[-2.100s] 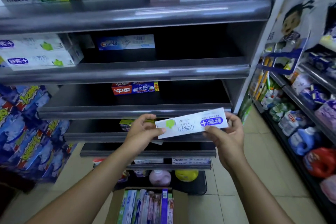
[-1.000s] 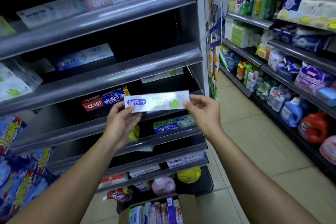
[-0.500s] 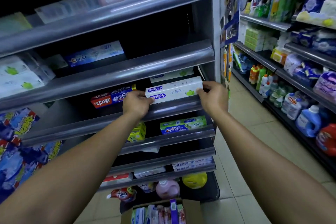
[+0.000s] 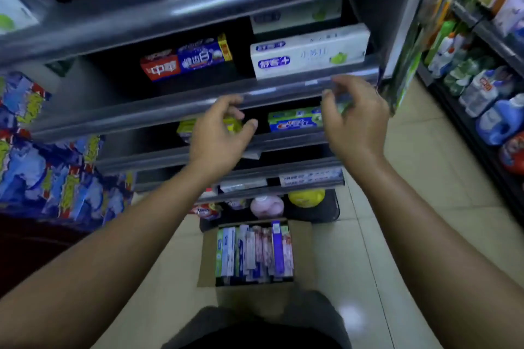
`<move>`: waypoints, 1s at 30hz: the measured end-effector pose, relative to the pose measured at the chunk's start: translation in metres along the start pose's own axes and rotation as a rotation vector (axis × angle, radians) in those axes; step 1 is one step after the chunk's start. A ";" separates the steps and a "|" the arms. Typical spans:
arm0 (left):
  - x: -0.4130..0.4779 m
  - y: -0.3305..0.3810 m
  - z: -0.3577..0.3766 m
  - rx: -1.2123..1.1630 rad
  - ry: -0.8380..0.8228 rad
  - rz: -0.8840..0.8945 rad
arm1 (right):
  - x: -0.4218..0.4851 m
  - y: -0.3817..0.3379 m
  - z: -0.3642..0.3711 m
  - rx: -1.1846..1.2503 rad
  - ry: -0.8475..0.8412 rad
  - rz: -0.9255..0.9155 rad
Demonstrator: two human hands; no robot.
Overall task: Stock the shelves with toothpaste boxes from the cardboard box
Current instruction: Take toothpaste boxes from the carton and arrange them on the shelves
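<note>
A white toothpaste box (image 4: 309,54) with a blue logo and a green apple lies on the grey metal shelf (image 4: 181,105), at its right end. A similar white box (image 4: 295,14) sits behind it. My left hand (image 4: 219,133) and my right hand (image 4: 354,119) hang below that shelf's front rail, fingers loosely curled, holding nothing. On the floor between my arms stands the cardboard box (image 4: 302,249) with several toothpaste boxes (image 4: 253,253) upright in it.
A red and blue toothpaste box (image 4: 185,58) lies left of the white one. A green box (image 4: 295,120) and a yellow box (image 4: 184,129) sit one shelf lower. Detergent bottles (image 4: 493,122) line the aisle shelves on the right. Blue packs (image 4: 54,178) are stacked at left.
Both hands set the white toothpaste box on the shelf's right end, let go and drew back downward. The camera tilted down toward the cardboard box.
</note>
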State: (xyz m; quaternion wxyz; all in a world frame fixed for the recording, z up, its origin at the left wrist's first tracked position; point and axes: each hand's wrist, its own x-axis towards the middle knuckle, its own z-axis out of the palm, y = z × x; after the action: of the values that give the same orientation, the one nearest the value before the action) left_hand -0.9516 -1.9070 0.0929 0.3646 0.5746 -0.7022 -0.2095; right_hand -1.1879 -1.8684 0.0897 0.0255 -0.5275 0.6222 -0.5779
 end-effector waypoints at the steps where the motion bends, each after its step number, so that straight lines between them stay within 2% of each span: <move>1: -0.018 -0.023 0.001 -0.008 -0.051 -0.034 | -0.020 0.004 0.006 0.012 -0.068 0.023; 4: -0.073 -0.096 0.014 -0.058 -0.194 -0.303 | -0.089 0.027 0.024 -0.023 -0.343 0.203; 9: -0.178 -0.210 0.072 0.022 -0.363 -0.732 | -0.214 0.088 0.055 -0.159 -0.748 0.621; 12: -0.236 -0.259 0.125 0.052 -0.479 -0.968 | -0.286 0.126 0.070 -0.220 -0.901 0.822; 15: -0.272 -0.288 0.178 0.049 -0.538 -1.088 | -0.344 0.158 0.082 -0.267 -0.967 0.981; 19: -0.290 -0.321 0.248 0.015 -0.524 -1.092 | -0.397 0.186 0.095 -0.300 -1.010 1.104; 22: -0.293 -0.347 0.292 0.047 -0.545 -1.069 | -0.426 0.204 0.098 -0.338 -1.040 1.103; 25: -0.296 -0.370 0.320 0.090 -0.556 -1.013 | -0.447 0.218 0.097 -0.363 -1.047 1.130; 30: -0.311 -0.402 0.325 -0.099 -0.442 -0.958 | -0.470 0.237 0.098 -0.338 -1.074 1.179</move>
State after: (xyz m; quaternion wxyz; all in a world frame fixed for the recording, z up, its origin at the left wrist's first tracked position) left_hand -0.9107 -1.7499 -0.4881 0.0981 0.7553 -0.4101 -0.5017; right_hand -1.0656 -1.6675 -0.3909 0.5402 -0.3152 0.7794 -0.0361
